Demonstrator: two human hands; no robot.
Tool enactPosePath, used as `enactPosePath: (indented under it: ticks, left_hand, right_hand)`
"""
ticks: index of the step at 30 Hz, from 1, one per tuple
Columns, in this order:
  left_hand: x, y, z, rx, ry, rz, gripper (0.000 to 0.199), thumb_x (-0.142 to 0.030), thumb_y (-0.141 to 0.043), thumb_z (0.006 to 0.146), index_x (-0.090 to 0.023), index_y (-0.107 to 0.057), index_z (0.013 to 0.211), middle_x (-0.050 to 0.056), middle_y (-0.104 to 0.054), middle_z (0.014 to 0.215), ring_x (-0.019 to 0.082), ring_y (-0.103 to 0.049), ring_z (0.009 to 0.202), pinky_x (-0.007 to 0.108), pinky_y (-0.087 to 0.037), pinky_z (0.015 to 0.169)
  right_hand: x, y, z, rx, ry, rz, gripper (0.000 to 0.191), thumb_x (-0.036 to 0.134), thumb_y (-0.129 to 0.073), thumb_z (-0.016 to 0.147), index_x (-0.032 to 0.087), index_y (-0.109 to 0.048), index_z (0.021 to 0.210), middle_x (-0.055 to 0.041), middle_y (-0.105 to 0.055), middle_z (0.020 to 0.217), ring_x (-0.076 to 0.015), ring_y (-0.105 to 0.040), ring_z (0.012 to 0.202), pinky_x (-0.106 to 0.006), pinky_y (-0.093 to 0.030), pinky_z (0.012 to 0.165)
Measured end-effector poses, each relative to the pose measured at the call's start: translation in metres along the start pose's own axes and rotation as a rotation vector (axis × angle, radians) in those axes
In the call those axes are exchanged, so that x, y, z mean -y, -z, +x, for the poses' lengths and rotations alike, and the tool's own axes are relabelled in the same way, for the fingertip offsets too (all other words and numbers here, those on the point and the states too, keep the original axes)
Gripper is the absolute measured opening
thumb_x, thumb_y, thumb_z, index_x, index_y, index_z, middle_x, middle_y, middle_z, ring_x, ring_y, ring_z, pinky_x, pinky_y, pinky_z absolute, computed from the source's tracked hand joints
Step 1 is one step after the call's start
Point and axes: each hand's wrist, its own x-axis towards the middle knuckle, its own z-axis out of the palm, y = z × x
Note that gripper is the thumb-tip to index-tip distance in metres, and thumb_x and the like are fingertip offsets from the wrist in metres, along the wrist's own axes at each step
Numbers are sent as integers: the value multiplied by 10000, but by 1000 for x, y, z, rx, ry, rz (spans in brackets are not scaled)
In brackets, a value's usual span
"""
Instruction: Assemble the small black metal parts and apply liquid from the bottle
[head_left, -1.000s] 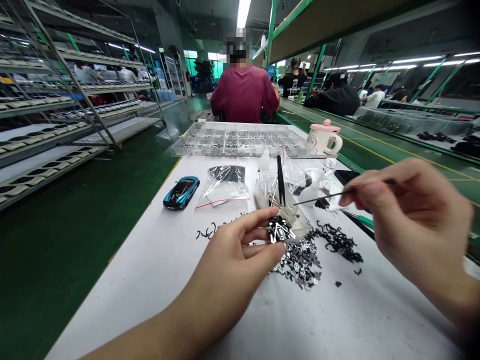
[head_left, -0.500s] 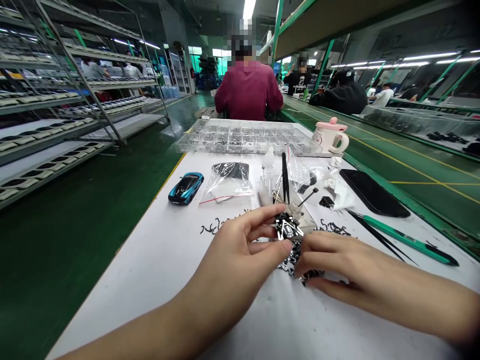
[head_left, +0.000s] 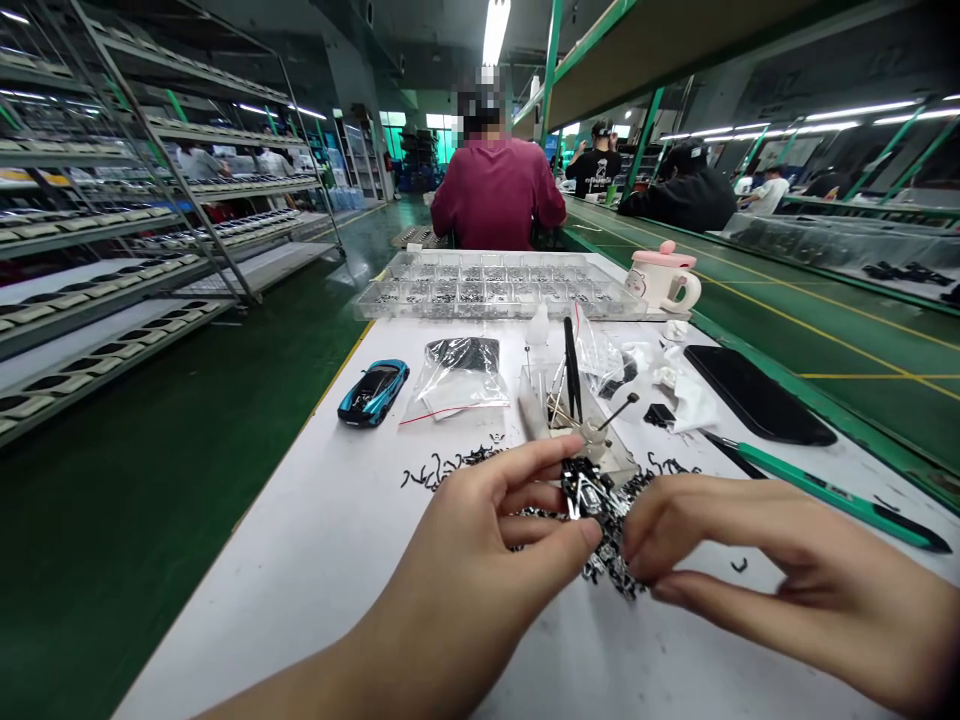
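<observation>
My left hand (head_left: 502, 530) is closed round a small black-and-silver assembly (head_left: 585, 487), with the thumb below it and the fingers behind. This piece looks like a toy car chassis with thin silver struts, though its exact kind is unclear. Beneath it spreads a pile of tiny black-and-silver parts (head_left: 619, 575). At the right edge of that pile my right hand (head_left: 697, 540) has its fingers curled and its thumb close to them; whatever lies between the fingertips is hidden. Just beyond my left fingers stands a small open box (head_left: 536, 405) with black tweezers (head_left: 572, 370) and thin sticks in it.
A blue toy car (head_left: 373, 392) and a zip bag (head_left: 457, 385) lie left. Curved black pieces (head_left: 435, 468) lie nearer. A divided clear tray (head_left: 487, 285) and a lidded mug (head_left: 660, 280) stand at the back. A phone (head_left: 757, 393) and a green-handled tool (head_left: 825, 485) lie right.
My right hand has shifted a little right and arched its wrist higher over the pile. My left hand keeps the assembly. The whole view has moved slightly.
</observation>
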Motion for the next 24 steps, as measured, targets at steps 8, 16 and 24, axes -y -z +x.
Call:
enactPosePath:
  ticks: [8,16,24]
  left_hand:
    - [13,-9,0,10,-448,133,484,-40,-655,727,-193,-623,1185,-20,-730,993,145,-719,842,160,-605,778]
    - [17,-9,-7,-33,-732,245,506,52,-614,714,-126,-612,1187,18,-721,1087,144,-716,894,133,-565,855]
    - [24,-9,-8,-144,-911,436,497,9,-627,751,-173,-574,1210,-26,-735,1021,89,-717,817,77,-540,822]
  right_hand:
    - [6,-7,-7,-215,219,-65,240,71,-614,843,264,-576,980,11,-617,882,-135,-643,828,-229,-535,695]
    - [12,-4,-13,-189,320,-256,262,41,-583,873,207,-561,1074,-13,-589,952,-106,-636,859,-156,-526,744]
    - [7,-9,-18,-234,302,-380,241,139,-534,925,244,-571,1138,-39,-572,1013,-133,-656,886,-178,-553,727]
